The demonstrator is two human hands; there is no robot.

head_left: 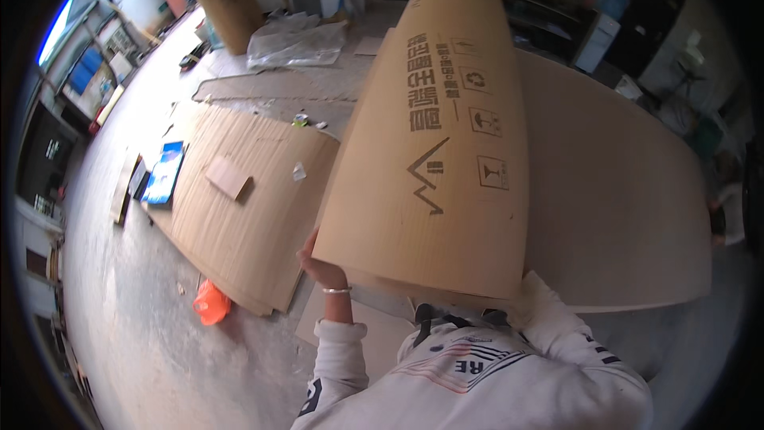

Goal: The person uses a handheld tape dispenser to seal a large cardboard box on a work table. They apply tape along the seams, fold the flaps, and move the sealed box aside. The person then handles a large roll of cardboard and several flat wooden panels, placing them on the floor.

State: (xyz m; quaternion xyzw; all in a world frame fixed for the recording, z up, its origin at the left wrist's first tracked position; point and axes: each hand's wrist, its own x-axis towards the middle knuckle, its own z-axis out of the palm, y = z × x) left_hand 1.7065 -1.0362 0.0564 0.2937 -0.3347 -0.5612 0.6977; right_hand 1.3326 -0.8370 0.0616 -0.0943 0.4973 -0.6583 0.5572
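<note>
A long brown cardboard sheet point(374, 191), bowed lengthwise and printed with dark symbols, stretches away in front of me. My left hand point(322, 268), with a light bracelet at its wrist, grips the sheet's near left corner; some of its fingers are hidden under the board. At the near right corner my right sleeve point(549, 314) reaches up against the sheet. My right hand there is mostly hidden by the sleeve and cardboard, so its fingers cannot be made out. Below and to the right lies a larger plain brown board point(613, 191).
To the left, stacked cardboard sheets point(263, 143) lie on the concrete floor point(143, 310), with a small cardboard piece point(228, 177) on top. Close by are a blue flat package point(165, 173) and an orange bag point(211, 302). Farther off stand a cardboard roll point(229, 8) and clear plastic sheeting point(296, 41).
</note>
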